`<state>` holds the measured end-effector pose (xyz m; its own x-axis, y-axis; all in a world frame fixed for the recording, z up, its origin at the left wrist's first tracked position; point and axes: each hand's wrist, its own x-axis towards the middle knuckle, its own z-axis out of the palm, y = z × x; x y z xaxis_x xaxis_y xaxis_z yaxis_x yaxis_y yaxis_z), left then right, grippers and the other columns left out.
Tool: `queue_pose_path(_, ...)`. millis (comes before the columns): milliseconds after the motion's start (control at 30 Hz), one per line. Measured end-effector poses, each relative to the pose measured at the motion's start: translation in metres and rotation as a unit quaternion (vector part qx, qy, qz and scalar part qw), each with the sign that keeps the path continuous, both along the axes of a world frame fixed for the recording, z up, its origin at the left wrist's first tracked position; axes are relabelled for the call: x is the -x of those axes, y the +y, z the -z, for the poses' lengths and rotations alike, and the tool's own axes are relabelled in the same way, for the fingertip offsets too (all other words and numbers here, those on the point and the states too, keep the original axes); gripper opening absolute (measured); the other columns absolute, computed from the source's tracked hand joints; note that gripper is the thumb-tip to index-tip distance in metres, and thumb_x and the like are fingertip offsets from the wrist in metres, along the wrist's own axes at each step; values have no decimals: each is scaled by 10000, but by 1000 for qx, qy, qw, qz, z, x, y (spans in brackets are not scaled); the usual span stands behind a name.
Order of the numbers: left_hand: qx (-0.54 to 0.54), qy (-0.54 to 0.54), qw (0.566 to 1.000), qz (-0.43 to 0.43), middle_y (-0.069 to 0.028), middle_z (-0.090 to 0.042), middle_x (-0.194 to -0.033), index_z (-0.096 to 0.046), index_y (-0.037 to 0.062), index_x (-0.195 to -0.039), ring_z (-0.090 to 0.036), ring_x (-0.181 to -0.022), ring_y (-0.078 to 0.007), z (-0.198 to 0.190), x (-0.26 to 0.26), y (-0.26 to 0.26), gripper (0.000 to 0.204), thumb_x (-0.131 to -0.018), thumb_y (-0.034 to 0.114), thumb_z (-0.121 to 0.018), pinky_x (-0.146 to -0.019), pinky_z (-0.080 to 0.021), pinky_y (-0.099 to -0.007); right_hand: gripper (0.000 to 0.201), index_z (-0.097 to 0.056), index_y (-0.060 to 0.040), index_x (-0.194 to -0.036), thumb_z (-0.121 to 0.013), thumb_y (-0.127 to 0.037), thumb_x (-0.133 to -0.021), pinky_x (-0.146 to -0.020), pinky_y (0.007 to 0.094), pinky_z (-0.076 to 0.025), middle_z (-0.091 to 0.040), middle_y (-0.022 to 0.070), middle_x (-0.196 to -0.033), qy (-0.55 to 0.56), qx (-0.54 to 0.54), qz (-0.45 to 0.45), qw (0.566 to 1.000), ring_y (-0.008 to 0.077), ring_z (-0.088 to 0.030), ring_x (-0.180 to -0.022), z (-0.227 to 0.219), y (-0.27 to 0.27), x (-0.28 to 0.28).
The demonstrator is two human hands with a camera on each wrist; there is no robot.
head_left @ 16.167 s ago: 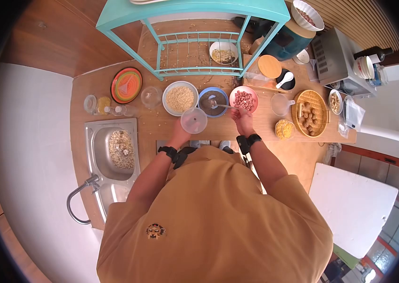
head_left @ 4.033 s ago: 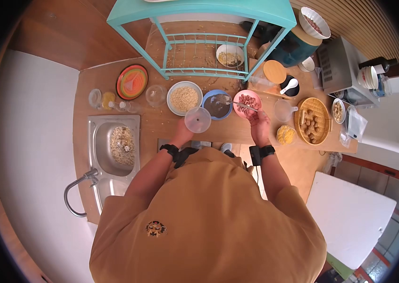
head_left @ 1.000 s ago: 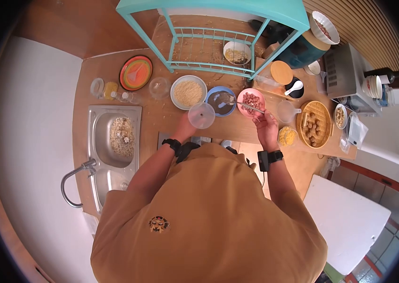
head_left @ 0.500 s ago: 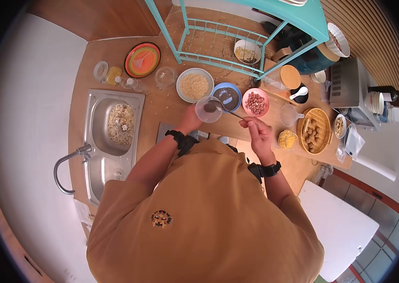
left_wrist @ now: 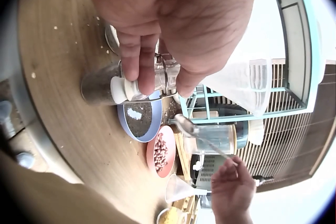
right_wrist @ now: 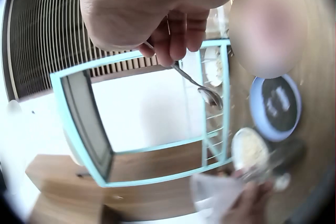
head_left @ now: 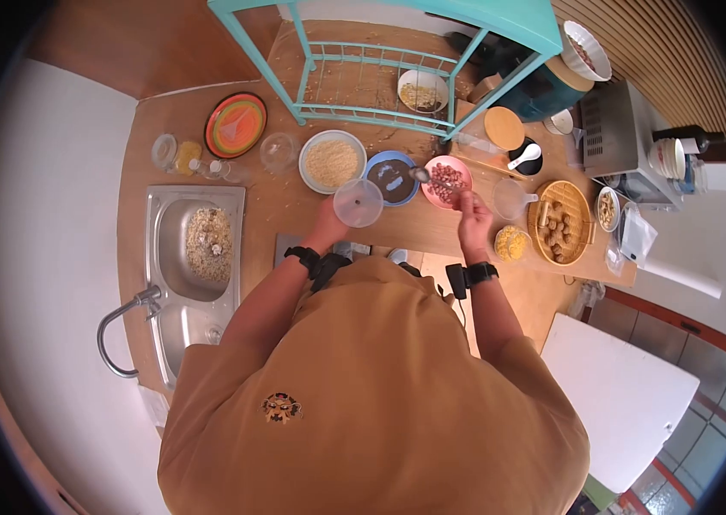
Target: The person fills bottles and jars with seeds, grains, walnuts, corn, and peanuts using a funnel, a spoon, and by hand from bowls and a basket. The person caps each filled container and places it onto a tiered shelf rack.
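In the left wrist view my left hand [left_wrist: 176,19] grips the neck of a clear swing-top bottle [left_wrist: 97,85] holding dark grains, its white stopper [left_wrist: 119,88] hanging by the wire. A frosted plastic funnel [head_left: 358,203] sits in the bottle's mouth, hiding most of the bottle in the head view. My right hand [head_left: 474,225] pinches the handle of a metal spoon [right_wrist: 210,97], raised between the blue and pink bowls. The blue bowl [head_left: 414,194] holds fine dark seeds. Pinkish nuts lie in the pink bowl [head_left: 464,196].
A bowl of pale flakes [head_left: 334,161] stands left of the blue bowl, beside a sink [head_left: 238,202]. On the right are a second funnel [head_left: 510,197], yellow bits in a small container [head_left: 511,244] and a wicker basket [head_left: 586,193]. A turquoise rack [head_left: 376,118] stands behind.
The spoon goes from the blue bowl to over the funnel half a second ago, then back right, away from it. Dark stuff seen in the funnel then no longer shows. The left hand keeps its grip.
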<state>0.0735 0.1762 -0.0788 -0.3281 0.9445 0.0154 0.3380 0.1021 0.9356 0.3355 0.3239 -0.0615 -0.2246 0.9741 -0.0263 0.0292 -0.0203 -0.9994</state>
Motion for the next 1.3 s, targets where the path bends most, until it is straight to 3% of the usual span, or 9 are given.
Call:
queue_pose_path(67,-5,-7,1000,0,-153,-675,-1021,-643,46,-1113,-660,-928,-277,2,1,-1,345,-792,155,-708,-809,-513,-356,277,-681,21,-955,-545,-219,-974,-709,270,-524,-707,88,-819,-115,-32,-45,992,129,-653,-751,12,-3,-2)
queue_pose_path(200,11,12,1000,3,-149,-679,-1034,-647,44,-1113,-661,-937,-251,5,2,-1,335,-800,150,-702,-820,-512,-350,241,-689,4,-966,-572,-206,-947,-675,282,-542,-715,118,-799,-169,-78,-77,980,159,-697,-750,30,-17,1)
queue_pose_path(300,8,15,1000,9,-150,-677,-1044,-646,44,-1118,-659,-948,-240,7,2,0,335,-812,162,-709,-828,-510,-346,250,-689,3,-977,-574,-217,-946,-672,277,-542,-718,113,-800,-170,-32,-73,982,154,-697,-749,33,-28,12)
queue_pose_path(433,13,12,1000,15,-152,-672,-1052,-647,47,-1117,-655,-954,-238,5,2,0,339,-815,179,-728,-828,-509,-346,281,-681,20,-1006,-550,-226,-966,-662,263,-535,-713,89,-825,-44,86,-41,994,125,-666,-738,63,-25,26)
queue_pose_path(533,63,17,998,18,-149,-668,-1061,-648,40,-1109,-649,-966,-238,-3,3,-1,335,-811,171,-728,-831,-506,-343,283,-673,22,-1035,-537,-220,-978,-664,257,-531,-705,79,-881,44,111,-22,993,111,-643,-759,71,-9,31)
queue_pose_path(900,59,23,998,24,-125,-664,-1042,-631,26,-1118,-647,-941,-225,5,5,-3,347,-803,136,-727,-822,-506,-335,265,-659,-9,-1083,-533,-218,-981,-714,254,-516,-697,49,-911,116,234,-48,964,103,-632,-796,106,-5,29)
queue_pose_path(1000,45,27,998,24,-119,-662,-1026,-631,27,-1115,-646,-926,-220,12,5,-5,343,-804,135,-726,-815,-507,-335,266,-639,-3,-1088,-534,-221,-980,-699,264,-520,-691,72,-898,147,284,-31,947,123,-634,-780,109,-13,22)
queue_pose_path(1067,28,41,998,25,-117,-662,-1015,-632,28,-1114,-647,-917,-217,18,6,-5,339,-806,135,-726,-812,-508,-334,255,-616,-1,-1087,-526,-215,-981,-696,282,-526,-685,100,-900,230,344,-4,910,152,-639,-779,110,-20,16)
queue_pose_path(1300,52,58,997,25,-117,-667,-1004,-636,38,-1115,-652,-901,-217,9,6,-3,337,-815,162,-725,-794,-511,-332,228,-598,-11,-1066,-485,-195,-992,-746,313,-539,-678,116,-941,267,361,19,894,181,-644,-813,101,-14,9)
